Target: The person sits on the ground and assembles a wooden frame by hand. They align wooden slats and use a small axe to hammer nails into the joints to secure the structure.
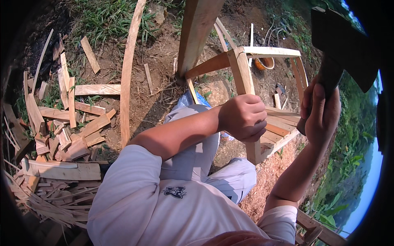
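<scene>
My left hand (245, 117) is closed in a fist at a squared upright post of a pale wooden chair frame (241, 74), its fingers wrapped round the wood. The frame has slats (279, 127) low down and a top rail at the far side. Raised at the right, my right hand (321, 108) grips the handle of a dark, broad-bladed cleaver (344, 45). The blade points up and away from the frame, apart from the wood. My legs are bent beside the frame, partly behind my left forearm.
A thick wooden post (199, 33) rises just beyond the frame. Offcuts (76, 139) and thin strips are heaped at the left, near a long curved board (130, 74). An orange bowl (264, 63) lies beyond the frame. Wood shavings (271, 180) cover the ground; a green slope drops away right.
</scene>
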Action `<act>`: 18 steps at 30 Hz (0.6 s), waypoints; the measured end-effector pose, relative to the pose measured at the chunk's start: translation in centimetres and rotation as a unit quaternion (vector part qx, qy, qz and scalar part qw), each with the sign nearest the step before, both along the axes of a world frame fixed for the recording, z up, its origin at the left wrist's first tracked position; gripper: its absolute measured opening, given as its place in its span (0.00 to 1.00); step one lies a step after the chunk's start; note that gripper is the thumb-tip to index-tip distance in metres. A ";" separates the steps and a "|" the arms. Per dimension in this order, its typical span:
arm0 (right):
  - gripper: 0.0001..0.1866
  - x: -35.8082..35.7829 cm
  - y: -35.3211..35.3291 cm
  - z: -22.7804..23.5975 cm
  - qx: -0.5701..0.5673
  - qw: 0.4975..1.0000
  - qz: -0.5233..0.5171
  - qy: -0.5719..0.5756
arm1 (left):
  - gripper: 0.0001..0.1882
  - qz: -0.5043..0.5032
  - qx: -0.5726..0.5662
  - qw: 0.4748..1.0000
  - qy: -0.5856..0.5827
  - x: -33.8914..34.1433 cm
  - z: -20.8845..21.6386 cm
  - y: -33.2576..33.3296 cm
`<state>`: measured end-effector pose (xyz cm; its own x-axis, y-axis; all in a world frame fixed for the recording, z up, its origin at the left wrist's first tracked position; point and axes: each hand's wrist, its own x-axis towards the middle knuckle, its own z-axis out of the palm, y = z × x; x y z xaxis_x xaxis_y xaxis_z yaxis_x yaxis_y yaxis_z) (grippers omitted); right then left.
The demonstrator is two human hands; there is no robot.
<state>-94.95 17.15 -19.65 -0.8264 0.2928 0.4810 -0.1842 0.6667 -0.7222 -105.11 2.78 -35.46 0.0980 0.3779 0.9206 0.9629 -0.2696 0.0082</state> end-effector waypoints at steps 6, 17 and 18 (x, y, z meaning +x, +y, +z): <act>0.10 -2.1 0.1 -4.2 0.198 0.973 0.022 -0.119 | 0.13 -0.020 0.018 1.000 -0.004 0.0 -0.5 1.1; 0.11 -3.4 1.4 -5.5 0.195 0.970 0.065 -0.128 | 0.11 -0.019 -0.013 1.000 0.005 -0.5 0.0 0.2; 0.11 -2.7 1.4 -4.8 0.144 0.979 0.051 -0.131 | 0.11 -0.027 -0.003 1.000 0.001 -0.2 0.0 0.4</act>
<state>-97.62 18.58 -24.43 -0.9505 0.0850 0.2988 -0.0942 0.8377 -0.5379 -105.34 3.17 -35.43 0.1201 0.3773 0.9183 0.9472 -0.3205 0.0077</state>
